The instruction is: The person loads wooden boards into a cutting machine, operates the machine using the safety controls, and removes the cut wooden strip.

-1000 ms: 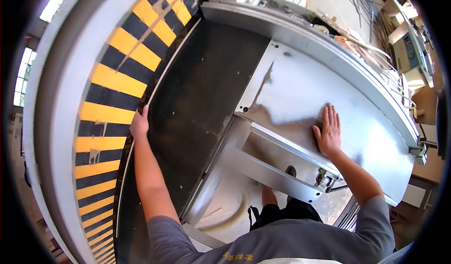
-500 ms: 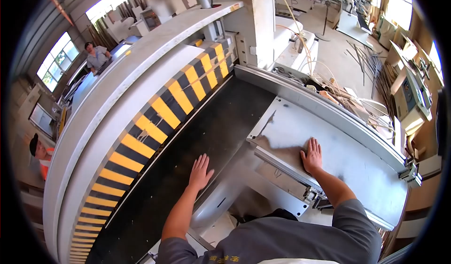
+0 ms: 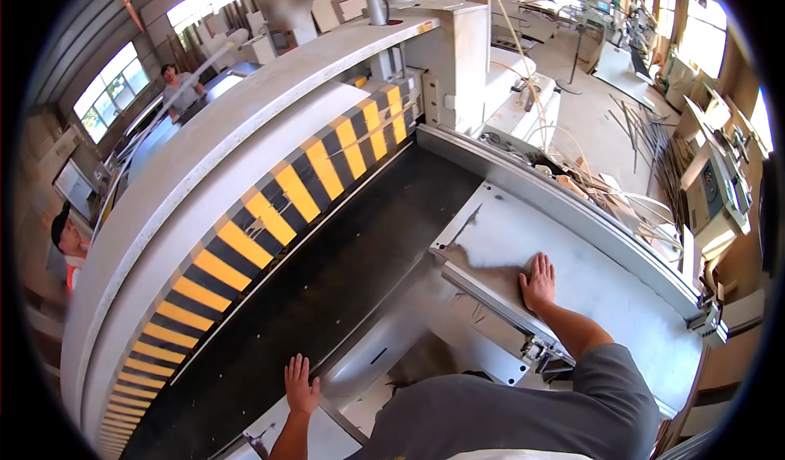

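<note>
Head view. My left hand [image 3: 301, 390] is at the near edge of the black bed [image 3: 352, 255], fingers straight and parted, grasping nothing; cannot tell how firmly the palm rests. My right hand [image 3: 539, 284] lies palm down on the silver side table [image 3: 613, 321], fingers extended, slightly spread, no grip on anything.

Bed runs diagonally from lower left to upper middle, alongside the yellow-and-black striped guard [image 3: 296, 192]. Side table adjoins the bed's right side, toward its far end. A raised metal rail [image 3: 572, 216] borders the table's far side; dark smudging on the table just left of my right hand. Beyond the guard: one person [image 3: 181, 96] in grey, another [image 3: 72, 247] at far left, wearing a cap.
</note>
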### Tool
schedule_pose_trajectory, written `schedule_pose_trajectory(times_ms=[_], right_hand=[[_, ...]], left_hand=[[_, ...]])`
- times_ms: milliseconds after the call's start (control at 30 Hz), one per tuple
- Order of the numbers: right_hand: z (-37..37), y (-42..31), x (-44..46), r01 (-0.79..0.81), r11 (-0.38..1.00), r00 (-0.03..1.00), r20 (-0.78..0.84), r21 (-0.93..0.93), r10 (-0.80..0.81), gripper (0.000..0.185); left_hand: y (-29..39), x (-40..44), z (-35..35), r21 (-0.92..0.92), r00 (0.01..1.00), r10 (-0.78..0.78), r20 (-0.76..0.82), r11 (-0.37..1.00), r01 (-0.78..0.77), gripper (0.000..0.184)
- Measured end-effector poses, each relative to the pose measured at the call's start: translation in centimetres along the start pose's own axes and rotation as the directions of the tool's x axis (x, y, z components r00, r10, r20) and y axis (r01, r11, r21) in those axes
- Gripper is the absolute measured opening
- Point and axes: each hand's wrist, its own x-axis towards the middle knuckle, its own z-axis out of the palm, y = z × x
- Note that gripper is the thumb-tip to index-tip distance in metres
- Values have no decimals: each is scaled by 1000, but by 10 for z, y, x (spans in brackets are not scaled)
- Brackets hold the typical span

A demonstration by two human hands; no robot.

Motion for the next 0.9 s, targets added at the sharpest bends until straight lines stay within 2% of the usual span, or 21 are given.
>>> schedule_pose_trajectory(times_ms=[133,233,433,900], right_hand=[[-8,-1,-6,-5,1000,1000,14,12,4,81],[0,5,-5,24,1000,998,-52,8,-24,82],[4,7,-8,28,1000,997,-73,-11,-28,83],[9,4,-6,10,1000,998,-55,-18,-11,80]], left_hand=[[6,-3,-3,9,999,-43,16,999,43,65],[5,-2,-5,21,998,-52,25,998,51,65],[3,-5,-8,20,999,-34,18,999,33,67],[3,2,-9,16,998,-54,13,998,54,69]])
